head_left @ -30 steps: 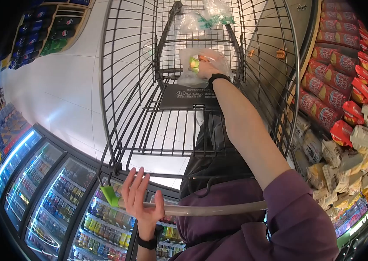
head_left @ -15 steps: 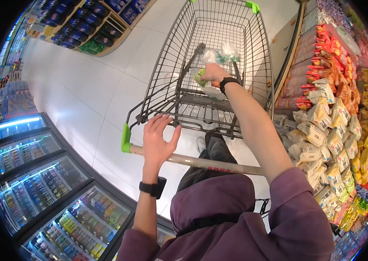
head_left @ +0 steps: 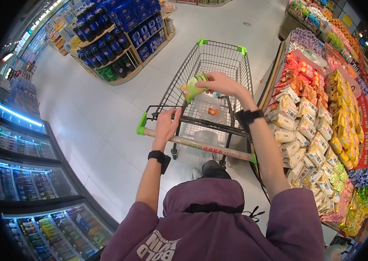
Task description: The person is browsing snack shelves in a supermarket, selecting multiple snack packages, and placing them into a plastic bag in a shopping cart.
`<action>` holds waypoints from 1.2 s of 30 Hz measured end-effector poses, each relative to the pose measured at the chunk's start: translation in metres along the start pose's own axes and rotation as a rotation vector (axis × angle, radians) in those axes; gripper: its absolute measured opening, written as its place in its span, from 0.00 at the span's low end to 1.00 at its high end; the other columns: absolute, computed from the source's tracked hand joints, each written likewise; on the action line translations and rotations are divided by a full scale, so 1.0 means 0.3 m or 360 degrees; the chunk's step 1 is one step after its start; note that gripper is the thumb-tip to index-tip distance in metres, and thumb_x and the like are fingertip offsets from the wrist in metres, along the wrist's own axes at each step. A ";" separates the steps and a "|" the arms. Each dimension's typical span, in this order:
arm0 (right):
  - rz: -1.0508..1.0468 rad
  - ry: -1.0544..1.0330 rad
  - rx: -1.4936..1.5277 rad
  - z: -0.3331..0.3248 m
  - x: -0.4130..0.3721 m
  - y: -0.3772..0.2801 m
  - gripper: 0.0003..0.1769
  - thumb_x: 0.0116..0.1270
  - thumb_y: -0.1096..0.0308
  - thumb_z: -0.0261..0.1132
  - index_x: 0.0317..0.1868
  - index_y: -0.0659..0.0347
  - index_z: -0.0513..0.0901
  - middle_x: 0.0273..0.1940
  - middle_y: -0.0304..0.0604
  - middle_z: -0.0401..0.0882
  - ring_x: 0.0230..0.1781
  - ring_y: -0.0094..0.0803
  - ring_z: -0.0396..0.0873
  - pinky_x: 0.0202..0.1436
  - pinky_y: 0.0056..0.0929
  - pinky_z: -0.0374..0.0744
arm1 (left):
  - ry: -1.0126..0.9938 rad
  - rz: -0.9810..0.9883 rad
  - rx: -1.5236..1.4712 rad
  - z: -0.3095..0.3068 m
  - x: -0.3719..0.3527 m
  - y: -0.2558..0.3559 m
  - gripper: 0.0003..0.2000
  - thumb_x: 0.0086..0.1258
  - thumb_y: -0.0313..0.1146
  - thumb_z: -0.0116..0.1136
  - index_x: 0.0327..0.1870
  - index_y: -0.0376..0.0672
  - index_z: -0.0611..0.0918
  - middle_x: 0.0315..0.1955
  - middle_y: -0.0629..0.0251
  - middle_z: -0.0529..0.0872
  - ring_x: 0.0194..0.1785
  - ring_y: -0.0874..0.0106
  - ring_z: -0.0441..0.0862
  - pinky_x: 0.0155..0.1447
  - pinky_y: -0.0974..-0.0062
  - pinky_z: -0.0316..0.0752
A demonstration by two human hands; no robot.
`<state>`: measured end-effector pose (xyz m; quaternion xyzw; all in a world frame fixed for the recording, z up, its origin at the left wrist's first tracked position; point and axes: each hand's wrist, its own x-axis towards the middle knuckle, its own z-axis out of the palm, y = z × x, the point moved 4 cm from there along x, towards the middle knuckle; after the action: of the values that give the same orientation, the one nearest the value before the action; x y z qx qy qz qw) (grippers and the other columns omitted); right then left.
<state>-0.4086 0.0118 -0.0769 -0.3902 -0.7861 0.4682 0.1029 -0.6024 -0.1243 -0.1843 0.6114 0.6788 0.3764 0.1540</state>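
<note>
My right hand point(head_left: 224, 83) is closed on the edge of a green snack bag point(head_left: 190, 89) with orange on its front, held above the shopping cart point(head_left: 212, 52). Below it, a clear plastic bag point(head_left: 205, 106) with a small orange-red item point(head_left: 212, 112) lies in the rear part of the cart. My left hand point(head_left: 166, 126) is at the cart's rear wire edge, just beyond the push handle point(head_left: 192, 144); its fingers bend over the wire and their tips are hidden. Both wrists wear black bands.
To the right, a sloped display holds white snack packs point(head_left: 308, 128), yellow packs point(head_left: 345, 126) and red packs point(head_left: 306, 69). Bottled drinks point(head_left: 101, 43) stand on a shelf at upper left. Glass-topped freezers point(head_left: 31, 178) line the left side. Pale tiled floor point(head_left: 92, 117) lies between.
My right hand has come up out of the cart with the green snack bag. The left hand's spread fingers have closed in at the cart's rear edge. The view has tilted further forward.
</note>
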 end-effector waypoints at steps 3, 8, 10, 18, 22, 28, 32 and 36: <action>-0.0162 0.0174 0.0461 0.057 -0.164 -0.040 0.26 0.69 0.48 0.64 0.49 0.66 0.82 0.39 0.40 0.83 0.37 0.24 0.79 0.42 0.26 0.78 | -0.0058 -0.0009 0.0015 -0.002 0.000 -0.010 0.25 0.78 0.49 0.47 0.42 0.32 0.86 0.37 0.43 0.87 0.45 0.49 0.83 0.54 0.58 0.74; -0.0294 0.0499 0.1232 0.208 -0.346 -0.045 0.21 0.72 0.55 0.64 0.53 0.66 0.78 0.43 0.39 0.82 0.39 0.24 0.80 0.42 0.25 0.79 | -0.0081 -0.0245 -0.0974 0.012 -0.009 0.003 0.34 0.81 0.56 0.33 0.45 0.30 0.85 0.43 0.50 0.89 0.50 0.58 0.84 0.60 0.63 0.73; -0.0332 0.0640 0.1459 0.278 -0.364 -0.003 0.20 0.72 0.57 0.65 0.52 0.65 0.77 0.42 0.40 0.82 0.39 0.24 0.80 0.42 0.24 0.79 | -0.0112 -0.0193 -0.1424 -0.009 -0.063 0.120 0.36 0.82 0.57 0.28 0.47 0.30 0.85 0.45 0.54 0.89 0.52 0.61 0.83 0.62 0.64 0.71; -0.0212 0.0545 0.0778 0.380 -0.510 0.070 0.29 0.66 0.54 0.71 0.58 0.67 0.74 0.44 0.43 0.84 0.39 0.27 0.82 0.44 0.26 0.81 | -0.0325 -0.0392 -0.1610 0.064 -0.186 0.434 0.17 0.75 0.37 0.59 0.58 0.36 0.77 0.47 0.64 0.85 0.47 0.79 0.81 0.51 0.77 0.78; -0.0015 0.0510 0.0462 0.264 -0.660 0.048 0.27 0.64 0.51 0.71 0.50 0.68 0.80 0.35 0.45 0.85 0.34 0.29 0.82 0.41 0.28 0.81 | -0.0353 -0.0409 -0.1592 0.071 -0.216 0.536 0.17 0.72 0.33 0.63 0.57 0.37 0.77 0.46 0.65 0.86 0.45 0.80 0.83 0.47 0.81 0.79; -0.0359 0.1198 0.0392 0.049 -0.821 -0.035 0.17 0.67 0.59 0.69 0.44 0.67 0.81 0.33 0.46 0.84 0.32 0.30 0.82 0.39 0.28 0.79 | -0.0573 -0.0324 -0.1459 0.065 -0.284 0.695 0.18 0.67 0.31 0.67 0.55 0.36 0.79 0.42 0.66 0.87 0.40 0.81 0.84 0.43 0.81 0.79; -0.0450 0.0841 0.0365 -0.010 -0.883 -0.049 0.15 0.67 0.62 0.68 0.43 0.68 0.82 0.35 0.48 0.83 0.35 0.32 0.83 0.41 0.31 0.79 | -0.0678 -0.0111 -0.1077 0.067 -0.323 0.800 0.21 0.62 0.30 0.72 0.55 0.35 0.80 0.41 0.66 0.87 0.41 0.82 0.83 0.43 0.82 0.78; -0.0293 0.1182 0.0223 -0.033 -0.950 0.017 0.10 0.70 0.66 0.64 0.43 0.66 0.83 0.27 0.44 0.82 0.25 0.32 0.81 0.32 0.31 0.78 | -0.0549 -0.0051 -0.1174 0.051 -0.349 0.874 0.20 0.62 0.25 0.70 0.56 0.36 0.79 0.41 0.65 0.87 0.41 0.81 0.84 0.44 0.83 0.78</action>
<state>-0.2086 -0.1827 -0.0176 -0.4529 -0.6932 0.3362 0.4486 -0.3836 -0.2265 -0.0376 0.5587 0.4720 0.4840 0.4804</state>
